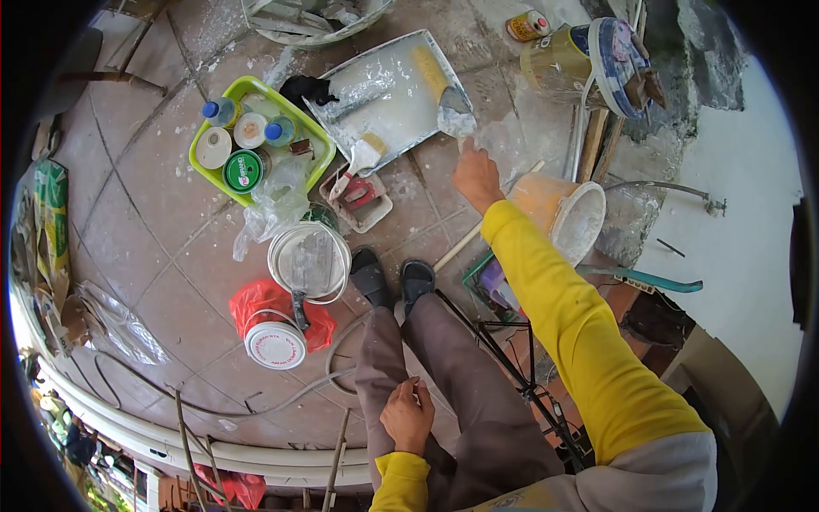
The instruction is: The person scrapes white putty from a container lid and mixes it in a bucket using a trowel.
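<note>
My right hand (478, 177), in a yellow sleeve, is closed around the end of a putty knife (455, 102) at the near right corner of a white tray (341, 66). White paste coats the tool and spreads across the tray. Along the tray's edge lie a yellowish-handled tool (429, 72), whose far end I cannot make out, and a paint brush (367, 154) with whitened bristles. My left hand (408, 418) rests on my thigh with its fingers curled in; anything inside them is hidden.
A lime-green tub (200, 162) holds bottles and cans. Close to my feet stand an open white pail (311, 260) and a lidded white pail (275, 345) on red plastic. An orange bucket (542, 203), a messy-topped bucket (554, 66) and a wooden stick (461, 246) are to the right.
</note>
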`<state>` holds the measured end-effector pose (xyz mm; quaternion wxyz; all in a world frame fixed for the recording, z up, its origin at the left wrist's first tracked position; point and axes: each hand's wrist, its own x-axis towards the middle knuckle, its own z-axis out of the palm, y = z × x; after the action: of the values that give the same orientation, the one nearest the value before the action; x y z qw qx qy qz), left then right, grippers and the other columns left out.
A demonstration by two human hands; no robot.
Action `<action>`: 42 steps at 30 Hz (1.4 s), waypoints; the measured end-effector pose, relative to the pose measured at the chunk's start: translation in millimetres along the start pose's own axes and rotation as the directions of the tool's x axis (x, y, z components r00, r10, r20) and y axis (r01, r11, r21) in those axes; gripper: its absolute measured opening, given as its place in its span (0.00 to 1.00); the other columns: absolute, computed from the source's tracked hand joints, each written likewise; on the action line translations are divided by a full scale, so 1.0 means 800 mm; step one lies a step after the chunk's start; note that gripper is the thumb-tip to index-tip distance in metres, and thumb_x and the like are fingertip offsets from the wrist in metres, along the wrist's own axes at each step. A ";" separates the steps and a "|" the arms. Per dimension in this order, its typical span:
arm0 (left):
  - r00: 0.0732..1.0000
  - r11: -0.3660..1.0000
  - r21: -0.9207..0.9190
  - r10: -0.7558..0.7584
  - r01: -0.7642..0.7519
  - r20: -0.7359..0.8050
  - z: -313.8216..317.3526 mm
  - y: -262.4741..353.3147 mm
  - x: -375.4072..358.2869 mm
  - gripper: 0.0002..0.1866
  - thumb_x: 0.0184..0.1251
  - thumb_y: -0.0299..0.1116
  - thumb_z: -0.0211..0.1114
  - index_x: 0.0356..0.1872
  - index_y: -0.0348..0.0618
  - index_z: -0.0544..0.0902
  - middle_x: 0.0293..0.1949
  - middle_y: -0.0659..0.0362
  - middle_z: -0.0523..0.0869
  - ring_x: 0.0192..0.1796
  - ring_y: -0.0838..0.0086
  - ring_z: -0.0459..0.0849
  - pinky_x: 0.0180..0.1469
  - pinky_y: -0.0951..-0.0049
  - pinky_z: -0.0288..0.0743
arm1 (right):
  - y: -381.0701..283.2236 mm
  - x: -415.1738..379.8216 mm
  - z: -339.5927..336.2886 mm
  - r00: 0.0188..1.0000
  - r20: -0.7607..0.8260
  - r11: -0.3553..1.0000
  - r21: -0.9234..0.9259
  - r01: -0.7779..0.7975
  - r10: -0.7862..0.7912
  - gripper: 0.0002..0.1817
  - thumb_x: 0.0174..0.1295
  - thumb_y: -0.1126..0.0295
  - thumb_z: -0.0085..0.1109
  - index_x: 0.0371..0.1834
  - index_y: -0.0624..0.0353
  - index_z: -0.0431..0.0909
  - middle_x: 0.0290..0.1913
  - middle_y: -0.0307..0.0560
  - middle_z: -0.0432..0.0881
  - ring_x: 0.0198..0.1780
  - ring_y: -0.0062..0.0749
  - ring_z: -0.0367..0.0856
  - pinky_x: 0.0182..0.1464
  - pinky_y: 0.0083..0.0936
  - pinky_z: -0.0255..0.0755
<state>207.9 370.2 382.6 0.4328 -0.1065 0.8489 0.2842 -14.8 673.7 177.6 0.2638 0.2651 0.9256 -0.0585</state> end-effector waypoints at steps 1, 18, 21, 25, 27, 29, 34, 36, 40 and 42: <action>1.000 1.000 -0.011 -0.003 0.003 0.000 0.001 0.000 0.001 0.08 0.65 0.36 0.63 0.36 0.46 0.86 0.27 0.59 0.86 0.27 0.65 0.84 0.30 0.64 0.75 | -0.008 -0.004 0.000 1.000 -0.011 1.000 -0.015 0.017 -0.017 0.28 0.61 0.70 0.51 0.64 0.72 0.65 0.48 0.75 0.79 0.48 0.64 0.82 0.49 0.45 0.78; 1.000 1.000 0.023 -0.002 0.001 0.028 0.017 0.004 -0.007 0.08 0.65 0.37 0.62 0.38 0.46 0.86 0.28 0.58 0.86 0.28 0.65 0.85 0.31 0.64 0.76 | 0.016 0.058 0.016 0.994 -0.091 0.967 0.240 0.088 -0.068 0.23 0.60 0.66 0.54 0.57 0.65 0.70 0.42 0.72 0.82 0.48 0.66 0.81 0.53 0.51 0.74; 0.999 0.999 0.044 -0.010 0.008 0.049 0.016 0.004 -0.008 0.08 0.65 0.37 0.62 0.37 0.46 0.86 0.28 0.58 0.86 0.28 0.65 0.85 0.31 0.63 0.76 | 0.024 0.075 0.034 0.999 -0.023 0.981 0.190 0.041 -0.038 0.24 0.59 0.66 0.55 0.58 0.65 0.70 0.43 0.72 0.82 0.49 0.66 0.81 0.54 0.51 0.74; 1.000 1.000 0.025 0.009 -0.010 0.029 0.019 0.001 -0.010 0.08 0.65 0.37 0.62 0.37 0.46 0.86 0.28 0.58 0.86 0.28 0.64 0.85 0.31 0.63 0.76 | 0.052 0.044 0.045 0.998 0.031 0.987 0.148 -0.066 0.062 0.26 0.58 0.66 0.56 0.60 0.65 0.68 0.45 0.72 0.81 0.49 0.66 0.81 0.54 0.50 0.74; 1.000 1.000 0.017 0.018 -0.018 0.014 0.018 0.003 -0.008 0.08 0.65 0.37 0.62 0.37 0.46 0.86 0.28 0.58 0.86 0.28 0.64 0.85 0.31 0.63 0.76 | 0.055 0.009 0.014 0.996 0.077 0.991 0.121 -0.062 0.053 0.27 0.58 0.66 0.55 0.61 0.66 0.67 0.46 0.73 0.81 0.49 0.66 0.81 0.54 0.50 0.75; 1.000 1.000 0.023 0.006 -0.006 0.017 0.014 0.002 -0.009 0.08 0.65 0.37 0.62 0.37 0.46 0.86 0.27 0.58 0.86 0.28 0.64 0.85 0.31 0.63 0.76 | 0.042 0.004 -0.005 0.997 0.072 0.994 0.103 -0.037 0.030 0.28 0.59 0.67 0.54 0.62 0.67 0.65 0.47 0.73 0.81 0.49 0.66 0.81 0.53 0.49 0.75; 0.999 1.000 0.023 -0.009 0.008 0.035 0.015 -0.003 -0.011 0.08 0.65 0.37 0.62 0.37 0.46 0.86 0.27 0.58 0.86 0.28 0.64 0.84 0.31 0.63 0.76 | -0.004 0.059 0.005 0.997 -0.077 0.996 0.082 0.029 -0.023 0.24 0.61 0.69 0.51 0.60 0.69 0.67 0.49 0.72 0.80 0.49 0.64 0.82 0.52 0.49 0.76; 0.999 0.999 0.031 -0.015 0.014 0.036 0.015 -0.006 -0.009 0.08 0.65 0.37 0.63 0.37 0.46 0.86 0.27 0.58 0.85 0.28 0.64 0.84 0.30 0.63 0.76 | -0.015 0.087 0.016 0.995 -0.094 0.992 0.110 0.053 -0.043 0.22 0.61 0.70 0.50 0.56 0.71 0.70 0.49 0.72 0.80 0.51 0.64 0.81 0.52 0.48 0.76; 0.999 1.000 0.014 -0.007 0.006 0.036 0.016 -0.013 -0.011 0.09 0.65 0.37 0.62 0.37 0.46 0.86 0.27 0.58 0.85 0.28 0.64 0.84 0.31 0.63 0.76 | -0.010 0.085 0.023 1.000 -0.012 0.994 0.113 0.009 -0.007 0.19 0.60 0.69 0.51 0.51 0.72 0.74 0.49 0.73 0.81 0.53 0.62 0.81 0.55 0.47 0.76; 0.999 1.000 -0.011 -0.004 0.004 0.031 0.020 -0.013 -0.015 0.09 0.65 0.37 0.62 0.38 0.46 0.86 0.27 0.58 0.86 0.28 0.64 0.85 0.31 0.63 0.76 | 0.000 0.061 0.015 0.998 0.023 0.993 0.103 -0.058 0.056 0.20 0.60 0.69 0.52 0.52 0.72 0.73 0.49 0.73 0.81 0.53 0.62 0.81 0.55 0.47 0.75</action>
<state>230.1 369.9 380.6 0.4461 -0.1062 0.8402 0.2896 -44.3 693.5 142.3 0.2606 0.3043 0.9106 -0.1015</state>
